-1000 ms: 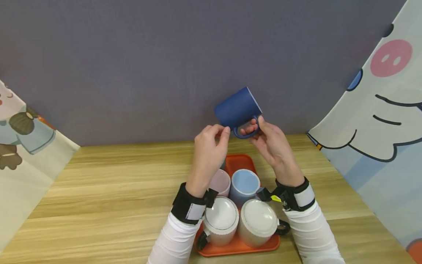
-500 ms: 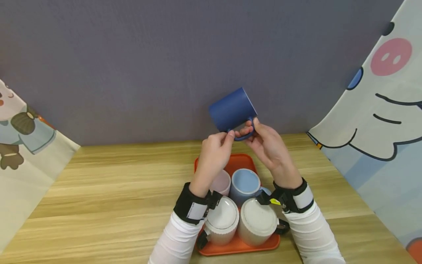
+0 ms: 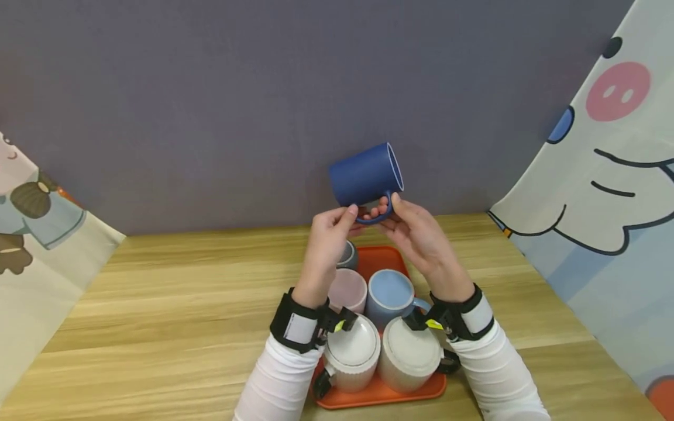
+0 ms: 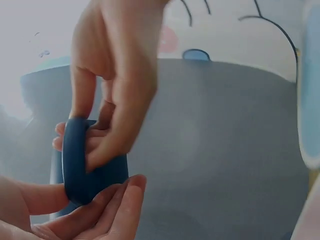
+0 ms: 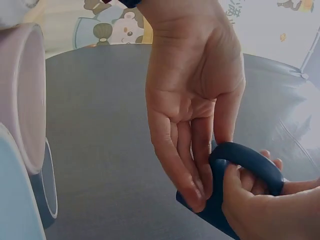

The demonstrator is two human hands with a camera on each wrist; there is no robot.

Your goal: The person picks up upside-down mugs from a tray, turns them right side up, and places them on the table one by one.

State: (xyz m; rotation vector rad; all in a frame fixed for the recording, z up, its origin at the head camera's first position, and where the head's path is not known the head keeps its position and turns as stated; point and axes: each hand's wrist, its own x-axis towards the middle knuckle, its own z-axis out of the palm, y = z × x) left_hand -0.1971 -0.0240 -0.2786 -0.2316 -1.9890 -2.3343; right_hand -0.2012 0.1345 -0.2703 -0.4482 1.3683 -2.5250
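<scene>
A dark blue mug [image 3: 360,173] is held up above the far end of the tray, tipped on its side with its white-edged mouth to the right and its handle [image 5: 252,162] downward. My left hand [image 3: 326,245] pinches the handle at the end near the mug's base, thumb and fingers bent around it in the left wrist view. The right hand [image 3: 426,245] grips the same handle at the end near the mouth, its thumb on the outside and fingers reaching through toward the mug's wall.
Below the hands an orange tray [image 3: 387,257] bears a light blue mug [image 3: 391,292], a pink cup [image 3: 347,289], a grey cup [image 3: 347,256] and two upturned pale mugs [image 3: 353,348] with black handles. A grey panel [image 3: 210,128] stands behind the wooden table [image 3: 184,310].
The mug has shifted slightly left and turned more level, its mouth swinging toward the viewer. My left hand has come onto the handle, and the right hand has moved left with it.
</scene>
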